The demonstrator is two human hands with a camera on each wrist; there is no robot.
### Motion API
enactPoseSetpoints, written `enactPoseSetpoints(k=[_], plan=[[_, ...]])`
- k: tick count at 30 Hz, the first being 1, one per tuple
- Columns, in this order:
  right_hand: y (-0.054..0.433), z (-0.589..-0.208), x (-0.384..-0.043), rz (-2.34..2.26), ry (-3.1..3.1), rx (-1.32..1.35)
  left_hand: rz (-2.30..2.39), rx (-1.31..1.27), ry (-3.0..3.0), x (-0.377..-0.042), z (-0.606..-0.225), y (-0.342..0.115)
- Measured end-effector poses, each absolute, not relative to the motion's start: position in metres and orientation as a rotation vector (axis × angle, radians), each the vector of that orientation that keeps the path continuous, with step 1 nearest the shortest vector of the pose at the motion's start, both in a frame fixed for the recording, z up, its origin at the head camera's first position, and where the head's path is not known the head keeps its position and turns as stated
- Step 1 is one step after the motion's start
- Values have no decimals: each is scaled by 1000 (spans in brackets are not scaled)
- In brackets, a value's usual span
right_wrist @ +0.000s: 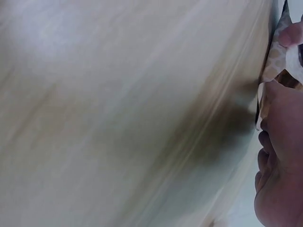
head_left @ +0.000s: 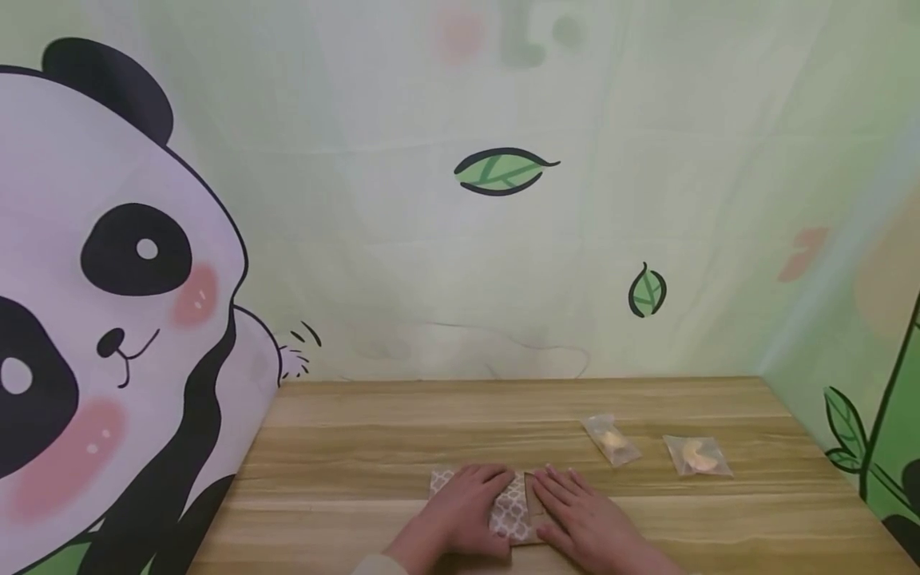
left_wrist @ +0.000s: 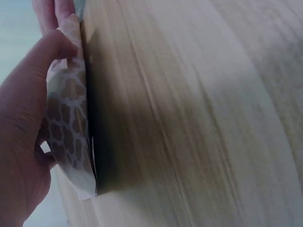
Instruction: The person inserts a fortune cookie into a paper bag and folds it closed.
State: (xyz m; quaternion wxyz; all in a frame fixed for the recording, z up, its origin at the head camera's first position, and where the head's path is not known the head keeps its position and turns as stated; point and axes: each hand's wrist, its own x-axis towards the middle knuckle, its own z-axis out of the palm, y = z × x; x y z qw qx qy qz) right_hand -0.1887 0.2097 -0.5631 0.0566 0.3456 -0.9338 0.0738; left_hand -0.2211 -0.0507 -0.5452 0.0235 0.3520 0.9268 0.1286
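Observation:
A flat paper packet (head_left: pixel 511 511) with a white lattice pattern lies on the table near its front edge. My left hand (head_left: pixel 467 507) spans its left part, fingers towards the far edge and thumb at the near edge. In the left wrist view the thumb of the left hand (left_wrist: pixel 28 109) lies on the packet (left_wrist: pixel 68 118), whose layered end stands slightly off the wood. My right hand (head_left: pixel 592 519) presses its straight fingers on the plain brown right end. The right wrist view shows only part of the right hand (right_wrist: pixel 284 151) and packet (right_wrist: pixel 275 61).
Two small translucent pouches with pale yellow contents, a left pouch (head_left: pixel 611 440) and a right pouch (head_left: pixel 697 456), lie behind and right of my hands. A panda-printed cloth (head_left: pixel 402 263) hangs behind the wooden table (head_left: pixel 345 447) and along its sides.

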Motion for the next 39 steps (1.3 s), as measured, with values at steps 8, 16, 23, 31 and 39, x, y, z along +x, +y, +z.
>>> enactPoseSetpoints(k=[8, 16, 23, 31, 39], plan=[[227, -544, -194, 425, -2904, 873, 473, 1112, 2916, -222, -551, -53], [261, -535, -221, 540, -2837, 761, 565, 1120, 2953, -218, -555, -55], [282, -530, -240, 604, -2861, 638, 549, 1134, 2940, -213, -558, -55], [294, -526, -252, 645, -2987, 456, 503, 1145, 2930, -213, -561, -55], [301, -527, -261, 815, -2968, 329, 514, 1137, 2903, -216, -560, -57]])
